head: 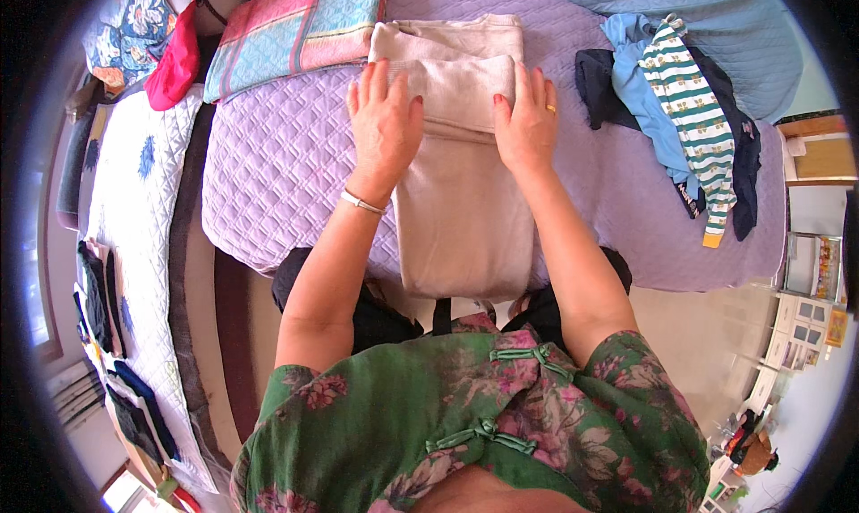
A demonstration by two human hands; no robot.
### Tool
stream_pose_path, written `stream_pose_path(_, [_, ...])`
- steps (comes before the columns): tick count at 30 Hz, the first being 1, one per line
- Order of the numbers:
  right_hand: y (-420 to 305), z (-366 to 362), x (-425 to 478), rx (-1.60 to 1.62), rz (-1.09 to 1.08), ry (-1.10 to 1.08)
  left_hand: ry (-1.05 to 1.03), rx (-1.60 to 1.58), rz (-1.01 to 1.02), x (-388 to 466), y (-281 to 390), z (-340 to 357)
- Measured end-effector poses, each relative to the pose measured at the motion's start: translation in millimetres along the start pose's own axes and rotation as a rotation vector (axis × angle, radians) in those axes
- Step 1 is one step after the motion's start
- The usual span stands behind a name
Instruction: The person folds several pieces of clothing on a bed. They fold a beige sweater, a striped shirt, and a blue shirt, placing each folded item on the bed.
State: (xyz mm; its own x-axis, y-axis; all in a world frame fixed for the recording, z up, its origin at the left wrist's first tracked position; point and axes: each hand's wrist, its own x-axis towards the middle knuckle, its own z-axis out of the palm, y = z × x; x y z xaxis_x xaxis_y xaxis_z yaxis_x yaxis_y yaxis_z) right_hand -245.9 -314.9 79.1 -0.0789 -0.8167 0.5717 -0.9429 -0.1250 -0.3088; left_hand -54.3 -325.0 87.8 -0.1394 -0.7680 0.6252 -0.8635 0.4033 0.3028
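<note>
A beige knit garment (466, 211) lies as a long strip on a purple quilted cover (282, 164), with its near end hanging at the bed's front edge. Its upper part is folded over on itself, and a ribbed band shows there. My left hand (386, 123) rests on the left edge of this folded part, fingers pointing away from me and spread a little. On the opposite edge lies my right hand (530, 123), its thumb on the fabric. Both palms face down, and neither hand visibly grips the cloth.
To the right lies a loose pile with a green-and-white striped garment (691, 110), a light blue garment (637, 103) and dark clothes (745, 170). A folded plaid blanket (288, 36) sits at the back left. Farther left are a red cap (174, 70) and a white quilted cover (137, 197).
</note>
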Motion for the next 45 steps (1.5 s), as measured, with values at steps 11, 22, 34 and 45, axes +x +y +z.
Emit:
stream_pose_path(11, [50, 19, -13, -0.173, 0.043, -0.295, -0.325, 0.194, 0.111, -3, 11, 33])
stream_pose_path(22, [56, 12, -46, -0.059, 0.077, -0.333, -0.320, 0.223, 0.011, -27, 5, 35])
stream_pose_path(34, [4, -81, -245, 0.522, 0.467, -0.204, -0.115, -0.268, -0.362, -216, 61, -58])
stream_pose_path(45, [20, -80, -308, 0.938, 1.139, -0.879, -0.886, -1.071, -1.178, -292, 55, -51])
